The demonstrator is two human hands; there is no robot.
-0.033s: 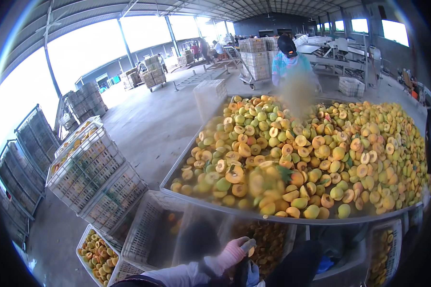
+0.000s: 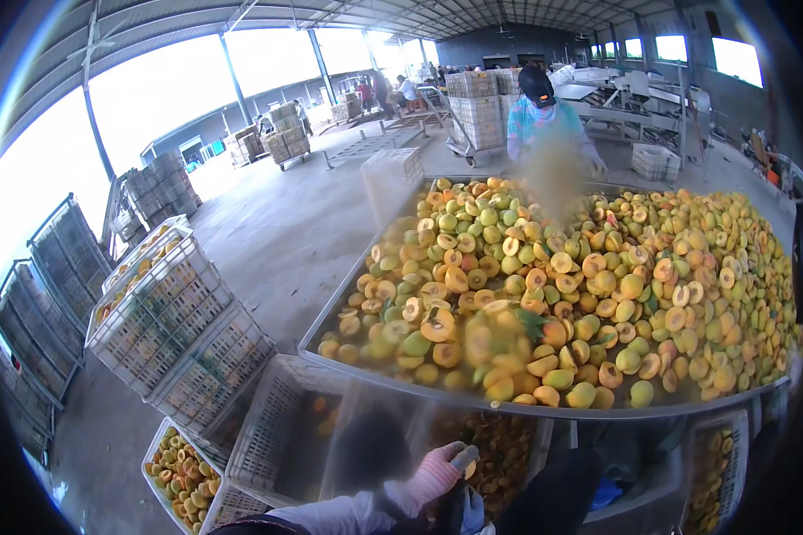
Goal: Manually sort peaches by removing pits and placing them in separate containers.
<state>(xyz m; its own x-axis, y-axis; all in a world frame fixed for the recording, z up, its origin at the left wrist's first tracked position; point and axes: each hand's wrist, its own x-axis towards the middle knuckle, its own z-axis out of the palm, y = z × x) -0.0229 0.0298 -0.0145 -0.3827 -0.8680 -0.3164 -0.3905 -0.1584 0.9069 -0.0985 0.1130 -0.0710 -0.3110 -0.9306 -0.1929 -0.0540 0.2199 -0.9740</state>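
Observation:
My left hand (image 2: 435, 473), in a pink-and-white glove with grey fingertips, is low in the middle, below the near edge of the table. Its fingers are closed round a peach half (image 2: 471, 468), of which only a small pale-orange part shows. Just below it, my right hand (image 2: 473, 512), in a pale bluish glove, is mostly cut off by the lower edge and behind dark shapes, so its grip is hidden. Beneath both hands stands a crate (image 2: 539, 446) with a brown heap of pits or scraps. Ahead, halved peaches (image 2: 562, 308) cover a metal-rimmed table (image 2: 437, 395).
Nearby on the left are a white crate (image 2: 260, 435) with a few fruit pieces, stacked crates (image 2: 165, 316) and a full peach crate (image 2: 162, 434). Another crate (image 2: 736, 455) is at the lower right. A person (image 2: 537, 107) in a dark cap works across the table.
My left hand has shifted very slightly, still closed on the peach half. Across the table, the person's hand has moved a little to the right. The peach heap looks the same.

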